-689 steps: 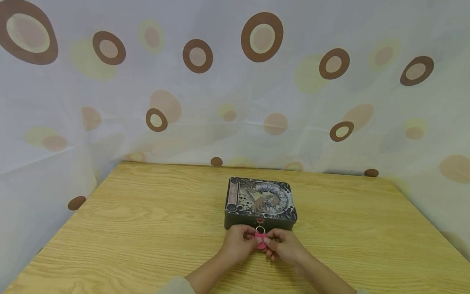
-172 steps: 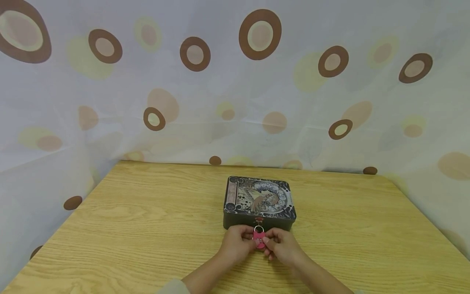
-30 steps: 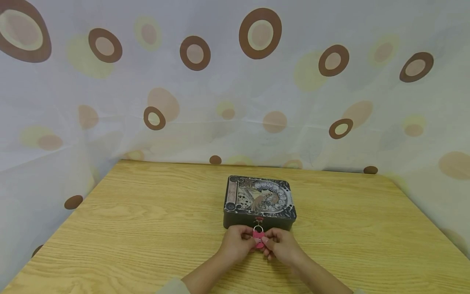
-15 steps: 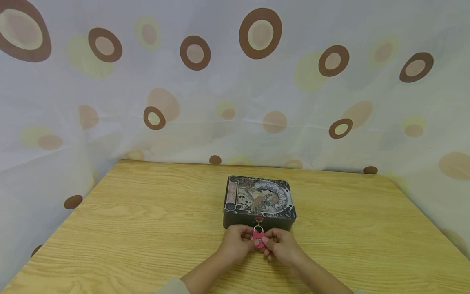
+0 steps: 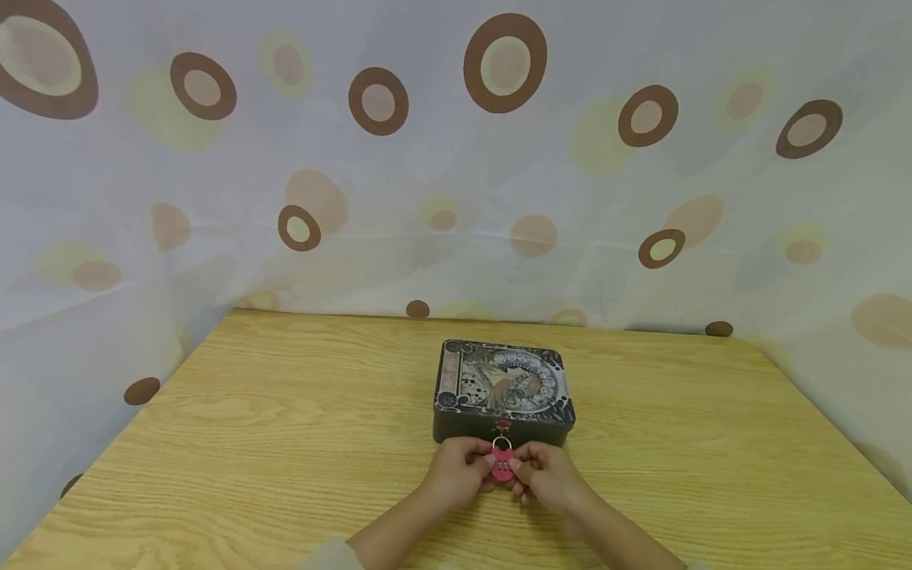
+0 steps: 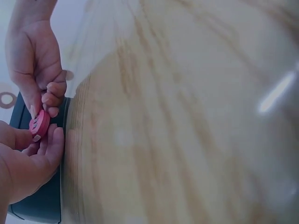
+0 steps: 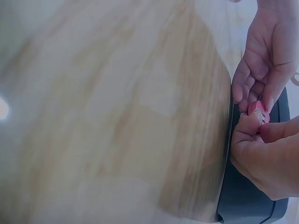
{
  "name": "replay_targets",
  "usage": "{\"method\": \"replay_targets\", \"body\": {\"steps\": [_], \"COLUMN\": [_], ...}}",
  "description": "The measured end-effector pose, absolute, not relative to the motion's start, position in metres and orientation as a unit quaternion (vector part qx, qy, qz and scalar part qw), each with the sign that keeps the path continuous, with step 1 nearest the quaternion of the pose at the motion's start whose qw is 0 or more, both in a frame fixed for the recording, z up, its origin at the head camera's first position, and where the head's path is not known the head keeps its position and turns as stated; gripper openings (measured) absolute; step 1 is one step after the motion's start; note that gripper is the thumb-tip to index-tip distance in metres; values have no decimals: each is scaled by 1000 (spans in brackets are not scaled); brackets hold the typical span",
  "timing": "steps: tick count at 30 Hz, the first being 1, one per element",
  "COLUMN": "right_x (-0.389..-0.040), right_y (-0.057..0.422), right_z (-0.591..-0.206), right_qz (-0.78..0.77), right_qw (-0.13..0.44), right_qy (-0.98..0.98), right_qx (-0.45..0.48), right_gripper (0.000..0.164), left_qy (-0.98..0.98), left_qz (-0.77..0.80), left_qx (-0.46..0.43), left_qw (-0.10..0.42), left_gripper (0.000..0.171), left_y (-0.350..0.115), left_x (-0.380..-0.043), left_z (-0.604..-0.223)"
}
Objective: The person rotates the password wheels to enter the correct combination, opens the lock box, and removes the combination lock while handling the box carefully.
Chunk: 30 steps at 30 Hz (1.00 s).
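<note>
A pink combination padlock (image 5: 502, 465) with small number dials hangs by its metal shackle from the red-toned clasp (image 5: 503, 427) on the front of a dark tin box (image 5: 507, 388). My left hand (image 5: 457, 475) pinches the lock's left side between thumb and fingers. From the other side my right hand (image 5: 556, 479) grips it, its thumb at the right edge by the dials. In the left wrist view the padlock (image 6: 39, 126) sits between both hands' fingertips. The right wrist view shows the padlock (image 7: 259, 112) partly covered by fingers, with the box's dark side (image 7: 247, 196) behind.
The box stands on a wood-grain table (image 5: 285, 443), lid down, with a printed picture on top. A pale curtain (image 5: 442, 158) with brown and yellow circles rises behind the table and along its sides.
Both hands stay at the padlock throughout. Since half a second ago my left thumb has shifted left off the lock's face, so the dials show more. The box has not moved.
</note>
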State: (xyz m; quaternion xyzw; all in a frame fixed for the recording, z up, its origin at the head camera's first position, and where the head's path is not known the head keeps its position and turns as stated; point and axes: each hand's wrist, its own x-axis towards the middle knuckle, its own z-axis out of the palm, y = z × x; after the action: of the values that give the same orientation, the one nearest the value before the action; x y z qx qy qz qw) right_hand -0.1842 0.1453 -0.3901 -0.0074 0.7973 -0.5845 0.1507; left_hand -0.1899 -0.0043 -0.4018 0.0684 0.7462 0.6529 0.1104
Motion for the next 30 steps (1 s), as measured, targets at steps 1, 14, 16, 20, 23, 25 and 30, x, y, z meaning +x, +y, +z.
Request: {"method": "replay_targets", "body": {"steps": [1,14,16,20,23,25,30], "right_x": [-184,-184,-183,-182,-182,-182,-182], "right_y": [145,142,142,142,142,141,141], "right_z": [-390,-391,-390,-390,-390,-391,-391], "right_qz": [-584,-580,-579,-581,-581,-579,-575], "right_qw": [152,141,138,137,135,132,126], "right_qy": [797,802,803,802,803,804,808], "right_qx": [-7,13,16,14,11,11,17], "right_gripper": [15,14,14,15,14,14,14], "left_qy": [746,741,734,726,727,729,730], "left_qz": [654,671,679,687,686,684,683], "left_qx": [66,7,-6,-24,-26,-25,-24], "left_qw": [110,38,29,13,2,-4,-19], "left_gripper": [20,16,16,13,9,7,5], "left_y": [-4,3,5,7,8,8,8], "left_x": [-190,-179,-178,-176,-175,-175,-174], "left_z": [-402,-404,-405,-404,-404,-404,-405]}}
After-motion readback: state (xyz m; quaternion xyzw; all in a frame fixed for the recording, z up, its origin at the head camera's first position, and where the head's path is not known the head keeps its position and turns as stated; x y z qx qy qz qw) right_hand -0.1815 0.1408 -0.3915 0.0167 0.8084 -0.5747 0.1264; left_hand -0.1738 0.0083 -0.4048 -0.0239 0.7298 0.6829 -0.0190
